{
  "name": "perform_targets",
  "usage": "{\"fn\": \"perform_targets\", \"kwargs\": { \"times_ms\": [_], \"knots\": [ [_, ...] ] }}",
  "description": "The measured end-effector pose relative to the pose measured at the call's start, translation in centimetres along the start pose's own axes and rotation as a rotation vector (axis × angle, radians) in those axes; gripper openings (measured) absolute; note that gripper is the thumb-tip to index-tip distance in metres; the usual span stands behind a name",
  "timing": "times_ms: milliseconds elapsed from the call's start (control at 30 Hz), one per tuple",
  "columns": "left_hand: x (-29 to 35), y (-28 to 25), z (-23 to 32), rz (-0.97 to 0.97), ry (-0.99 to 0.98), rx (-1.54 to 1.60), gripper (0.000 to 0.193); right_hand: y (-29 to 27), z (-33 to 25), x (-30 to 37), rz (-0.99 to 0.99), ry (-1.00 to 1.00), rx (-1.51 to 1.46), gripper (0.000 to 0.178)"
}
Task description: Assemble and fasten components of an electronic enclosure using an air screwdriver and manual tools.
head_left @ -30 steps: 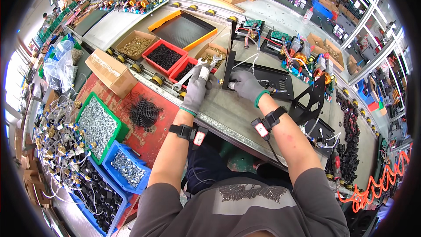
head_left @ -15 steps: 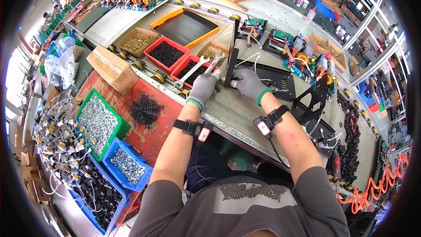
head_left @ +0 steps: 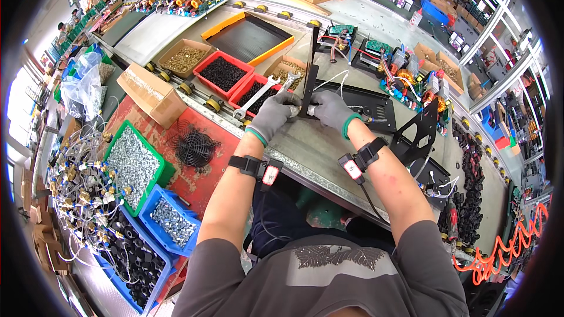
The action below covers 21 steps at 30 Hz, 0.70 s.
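The left hand point(head_left: 274, 116), in a grey glove, has its fingertips bunched at the near left face of an upright black metal plate point(head_left: 310, 85); whatever they may pinch is hidden. The right hand point(head_left: 332, 110) curls its fingers against the plate's other side, and I cannot tell whether they grip it or a small part. The plate stands between both sets of fingertips, its foot partly covered. Beyond the left fingers, a wrench point(head_left: 256, 95) crosses a red bin point(head_left: 239, 89), partly masking its dark contents.
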<state>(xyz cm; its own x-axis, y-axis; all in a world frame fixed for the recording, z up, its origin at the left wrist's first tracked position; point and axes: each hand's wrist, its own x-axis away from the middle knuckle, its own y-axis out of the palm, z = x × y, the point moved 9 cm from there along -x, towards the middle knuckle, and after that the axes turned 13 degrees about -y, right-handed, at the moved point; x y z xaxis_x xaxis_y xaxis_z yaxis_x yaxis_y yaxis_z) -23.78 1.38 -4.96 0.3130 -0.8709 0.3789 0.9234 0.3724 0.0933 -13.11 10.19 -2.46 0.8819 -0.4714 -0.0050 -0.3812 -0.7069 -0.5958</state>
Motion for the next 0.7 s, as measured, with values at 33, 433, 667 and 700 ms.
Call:
{"fn": "perform_targets", "kwargs": {
  "times_ms": [33, 433, 667, 700],
  "knots": [
    [0.2, 0.4, 0.7, -0.043, 0.076, 0.001, 0.037, 0.0, 0.2, 0.0, -0.009, 0.021, -0.006, 0.03],
    [-1.0, -0.3, -1.2, 0.008, -0.102, 0.025, 0.026, 0.1, 0.3, -0.4, -0.035, 0.07, 0.004, 0.03],
    [-0.7, -0.1, -0.3, -0.022, -0.057, 0.06, 0.025, 0.6, 1.1, -0.8, -0.081, 0.083, -0.01, 0.029],
    [-0.6, -0.2, -0.5, -0.019, -0.078, 0.116, 0.025, 0.6, 1.0, -0.9, -0.062, 0.058, -0.024, 0.029]
  ]
}}
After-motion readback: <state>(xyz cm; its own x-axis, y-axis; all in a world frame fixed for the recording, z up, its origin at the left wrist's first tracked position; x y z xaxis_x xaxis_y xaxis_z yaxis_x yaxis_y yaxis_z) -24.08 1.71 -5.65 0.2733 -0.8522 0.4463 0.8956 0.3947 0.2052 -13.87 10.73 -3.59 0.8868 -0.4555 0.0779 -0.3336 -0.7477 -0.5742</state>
